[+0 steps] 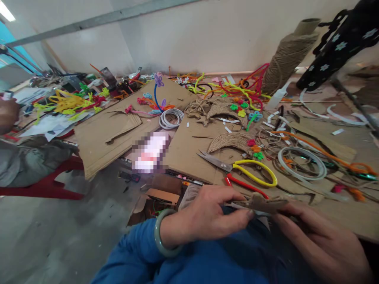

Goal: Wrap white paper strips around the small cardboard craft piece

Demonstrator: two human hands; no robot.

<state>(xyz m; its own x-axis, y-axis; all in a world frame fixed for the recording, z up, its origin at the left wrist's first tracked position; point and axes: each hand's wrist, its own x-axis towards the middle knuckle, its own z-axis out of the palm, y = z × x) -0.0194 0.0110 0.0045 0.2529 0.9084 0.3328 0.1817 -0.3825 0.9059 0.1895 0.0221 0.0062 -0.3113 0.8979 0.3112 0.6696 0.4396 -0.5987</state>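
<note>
My left hand [211,213], with a pale bangle at its wrist, pinches the left end of a small brown cardboard piece [262,203] near the table's front edge. White strips show beneath the piece. At its right end, my right hand [322,240] holds it between thumb and fingers. Scissors [226,166] with one yellow and one red handle lie open just beyond my hands. Behind them rests a twine-wrapped crescent [229,142] with small coloured flowers, and a second twine crescent [226,110] lies farther back.
Cardboard sheets [189,157] cover much of the table. A twine cone [290,55] and a glue bottle [278,96] stand at the back right. White coils [171,119], pipe cleaners and scraps are scattered about. Another person's hand [8,114] is at the far left, above a red stool [56,189].
</note>
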